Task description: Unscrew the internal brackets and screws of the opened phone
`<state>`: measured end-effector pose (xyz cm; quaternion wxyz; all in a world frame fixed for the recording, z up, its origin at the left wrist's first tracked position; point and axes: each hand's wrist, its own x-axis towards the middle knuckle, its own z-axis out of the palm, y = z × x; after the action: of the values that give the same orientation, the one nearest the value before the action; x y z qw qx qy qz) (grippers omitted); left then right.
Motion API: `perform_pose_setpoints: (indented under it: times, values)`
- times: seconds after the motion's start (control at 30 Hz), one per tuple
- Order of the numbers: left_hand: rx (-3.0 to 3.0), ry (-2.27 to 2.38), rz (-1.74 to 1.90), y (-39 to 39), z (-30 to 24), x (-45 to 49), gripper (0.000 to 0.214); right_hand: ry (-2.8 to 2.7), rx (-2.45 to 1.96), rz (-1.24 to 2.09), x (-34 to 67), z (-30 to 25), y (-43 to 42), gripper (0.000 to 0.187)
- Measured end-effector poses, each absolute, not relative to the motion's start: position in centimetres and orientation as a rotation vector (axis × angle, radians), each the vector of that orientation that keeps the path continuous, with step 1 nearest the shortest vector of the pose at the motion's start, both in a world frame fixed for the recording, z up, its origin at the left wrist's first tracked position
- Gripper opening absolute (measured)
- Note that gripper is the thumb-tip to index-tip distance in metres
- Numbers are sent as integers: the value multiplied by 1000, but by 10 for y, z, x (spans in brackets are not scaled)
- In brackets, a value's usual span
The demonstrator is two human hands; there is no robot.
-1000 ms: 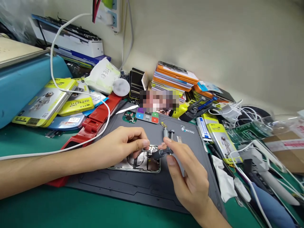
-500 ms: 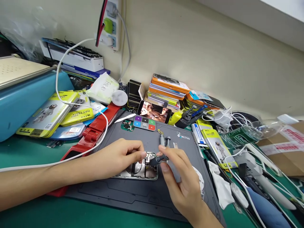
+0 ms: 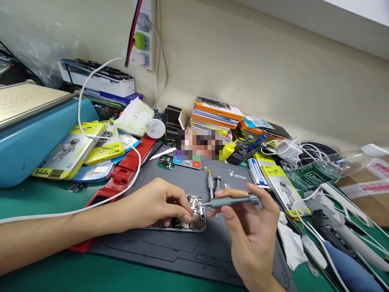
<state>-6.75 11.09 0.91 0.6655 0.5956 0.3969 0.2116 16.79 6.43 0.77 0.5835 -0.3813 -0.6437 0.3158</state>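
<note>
An opened phone (image 3: 198,222) lies on the grey work mat (image 3: 182,253), its inner parts and metal plates exposed. My left hand (image 3: 165,202) rests over the phone's left part, thumb and fingers pinched together at the inside; what they hold, if anything, is too small to make out. In my right hand (image 3: 255,227) is a grey precision screwdriver (image 3: 226,201), lying nearly level between thumb and fingers. Its thin tip points left, over the phone's upper inner parts close to my left fingertips. Whether the tip touches anything I cannot tell.
Two more grey screwdrivers (image 3: 210,183) lie behind the phone. A colour-squared box (image 3: 187,159) and a small green circuit board (image 3: 166,163) sit at the mat's back. Battery packs (image 3: 281,188), cables and a plastic bottle (image 3: 319,172) crowd the right; a red clamp-like tool (image 3: 121,172) lies left.
The screwdriver has swung from a steep, foreshortened pose to nearly level, its handle now to the right. My right hand has turned and opened wider around it. My left hand stays at the phone.
</note>
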Motion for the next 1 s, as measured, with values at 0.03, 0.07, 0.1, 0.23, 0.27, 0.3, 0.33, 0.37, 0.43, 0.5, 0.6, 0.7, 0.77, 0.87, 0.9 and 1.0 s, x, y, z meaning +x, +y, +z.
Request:
perform_pose_setpoints:
  times: [0.03, 0.07, 0.1, 0.23, 0.27, 0.3, 0.33, 0.37, 0.43, 0.5, 0.6, 0.7, 0.77, 0.87, 0.9, 1.0]
  values:
    - [1336, 883, 479, 111, 10, -68, 20, -1460, -907, 803, 167, 10, 64, 48]
    - [1332, 881, 480, 111, 10, -68, 19, -1434, -922, 859, 167, 11, 63, 46]
    - [1329, 888, 479, 111, 12, -68, 19, -1421, -932, 900, 166, 13, 63, 45]
    - [1297, 922, 473, 111, 17, -67, 19, -1408, -941, 990, 168, 12, 61, 45]
    - [1283, 922, 471, 112, 17, -67, 19, -1408, -939, 1005, 168, 12, 60, 44]
    - [1274, 918, 472, 112, 18, -67, 19, -1412, -941, 1024, 168, 11, 60, 44]
    - [1267, 914, 473, 112, 18, -67, 20, -1417, -944, 1040, 168, 11, 60, 44]
    - [1267, 909, 474, 112, 18, -67, 20, -1422, -947, 1053, 168, 11, 60, 44]
    - [1275, 906, 480, 112, 17, -68, 20, -1420, -950, 1063, 167, 11, 61, 43]
    - [1278, 912, 480, 112, 16, -68, 22, -1402, -950, 1058, 165, 11, 62, 41]
    - [1272, 909, 487, 112, 15, -68, 24, -1359, -950, 1065, 164, 12, 64, 39]
    - [1289, 900, 504, 112, 15, -68, 23, -1300, -962, 1140, 164, 13, 67, 37]
    - [1315, 909, 508, 112, 15, -68, 22, -1260, -972, 1199, 165, 13, 68, 37]
    - [1348, 929, 508, 112, 17, -69, 20, -1223, -975, 1240, 166, 14, 70, 38]
    - [1357, 932, 507, 112, 17, -69, 20, -1217, -973, 1243, 166, 14, 71, 38]
    - [1374, 931, 504, 112, 17, -69, 20, -1208, -969, 1247, 166, 13, 70, 39]
